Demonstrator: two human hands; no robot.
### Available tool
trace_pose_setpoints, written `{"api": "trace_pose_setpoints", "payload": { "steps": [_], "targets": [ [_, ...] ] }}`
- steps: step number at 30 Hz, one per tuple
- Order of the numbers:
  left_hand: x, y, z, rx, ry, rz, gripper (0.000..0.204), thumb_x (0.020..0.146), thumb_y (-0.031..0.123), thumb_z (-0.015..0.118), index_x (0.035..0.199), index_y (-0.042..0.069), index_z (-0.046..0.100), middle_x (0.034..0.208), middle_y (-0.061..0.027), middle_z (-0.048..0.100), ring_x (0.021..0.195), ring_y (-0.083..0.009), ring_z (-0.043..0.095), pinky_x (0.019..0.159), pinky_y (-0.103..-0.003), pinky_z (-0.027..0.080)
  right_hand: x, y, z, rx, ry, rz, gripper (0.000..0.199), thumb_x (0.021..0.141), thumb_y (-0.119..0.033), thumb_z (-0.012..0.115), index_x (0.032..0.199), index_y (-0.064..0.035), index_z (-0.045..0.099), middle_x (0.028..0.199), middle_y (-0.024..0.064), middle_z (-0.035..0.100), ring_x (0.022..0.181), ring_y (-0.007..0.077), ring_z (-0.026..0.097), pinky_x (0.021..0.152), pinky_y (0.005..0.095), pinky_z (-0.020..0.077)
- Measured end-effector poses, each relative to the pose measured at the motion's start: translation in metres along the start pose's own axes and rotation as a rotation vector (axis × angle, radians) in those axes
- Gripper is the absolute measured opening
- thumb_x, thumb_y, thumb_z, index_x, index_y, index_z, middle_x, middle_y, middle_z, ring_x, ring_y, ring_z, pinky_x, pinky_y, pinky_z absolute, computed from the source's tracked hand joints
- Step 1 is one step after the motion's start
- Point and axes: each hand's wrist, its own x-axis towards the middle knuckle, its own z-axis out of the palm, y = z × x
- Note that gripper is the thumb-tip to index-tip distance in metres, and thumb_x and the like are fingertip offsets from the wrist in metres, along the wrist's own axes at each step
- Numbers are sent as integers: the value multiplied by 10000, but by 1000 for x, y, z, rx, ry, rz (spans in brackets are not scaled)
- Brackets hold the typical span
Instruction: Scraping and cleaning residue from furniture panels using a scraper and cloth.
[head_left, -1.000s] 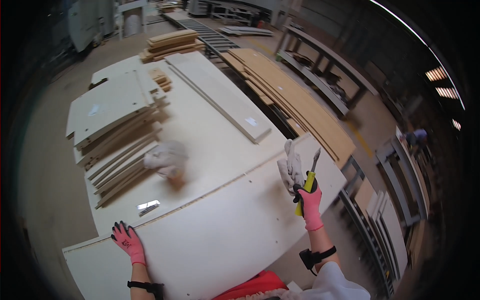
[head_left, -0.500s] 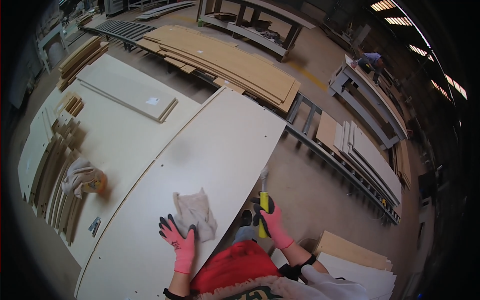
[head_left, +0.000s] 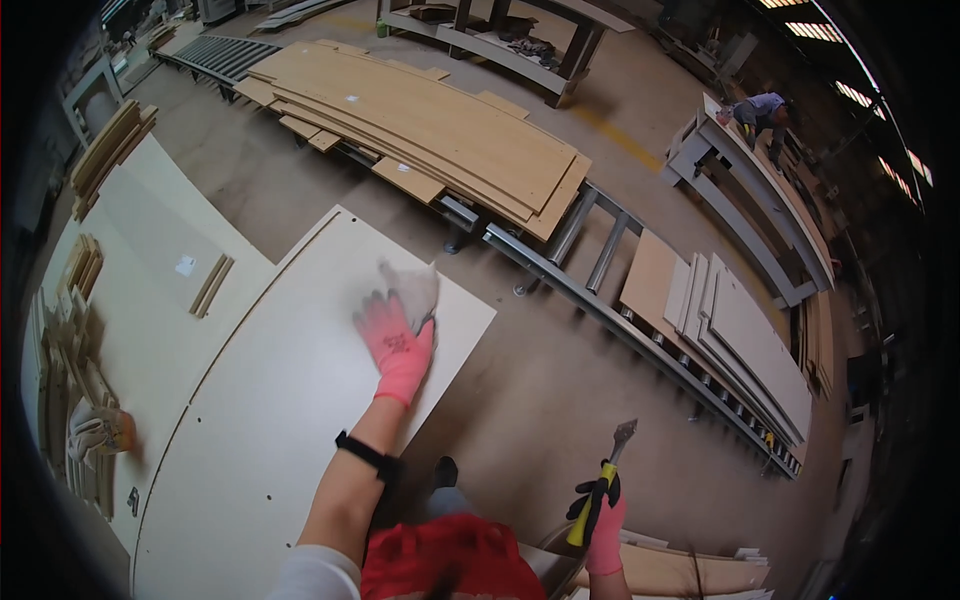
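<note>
Left hand has slid up, flat on a grey cloth atop the white panel; right hand grips a scraper (low, off the worktop).

Left hand: glove with pink back, grey-black fingertips. Cloth under it: pale grey-white. Panel beneath: off-white, plain, few small dark holes. Black band on left forearm. Right hand: pink and black glove. Tool: yellow-and-black handle, grey metal blade. Stacked boards: light tan wood grain. Roller rack: grey metal. Floor: dull brown-grey. Garment: red. Distant person: blue-grey top.
</note>
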Motion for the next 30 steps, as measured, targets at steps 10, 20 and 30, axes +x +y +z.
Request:
{"api": "trace_pose_setpoints", "payload": {
  "steps": [10, 20, 30],
  "targets": [
    [-105, 96, 42, -795, -570, 698, 457, 741, 171, 638, 1142, -3, 505, 1132, -191, 524, 1086, -340, 478, 945, -412, 378, 74, -53, 18, 64, 38, -68, 295, 840, -47, 510, 1123, 21, 463, 827, 109, 587, 668, 185, 596, 619, 283, 502],
    [13, -201, -53, -101, 345, -50, 521, 779, 114, 572, 1262, -9, 419, 1314, -198, 398, 1232, -399, 320, 1034, -479, 234, 126, -63, 141, -1353, -422, -490, 571, 778, -177, 595, 1302, -101, 382, 1195, 170, 483, 932, 322, 575, 761, 391, 473],
    [50, -232, -51, 92, 213, -211, 480, 822, 222, 553, 1278, 110, 449, 1338, -97, 415, 1261, -283, 332, 1078, -468, 152, 157, -80, 174, -1605, -530, -567, 414, 853, -236, 501, 1249, -150, 415, 1047, 136, 512, 851, 300, 585, 692, 407, 486]
  ]
}}
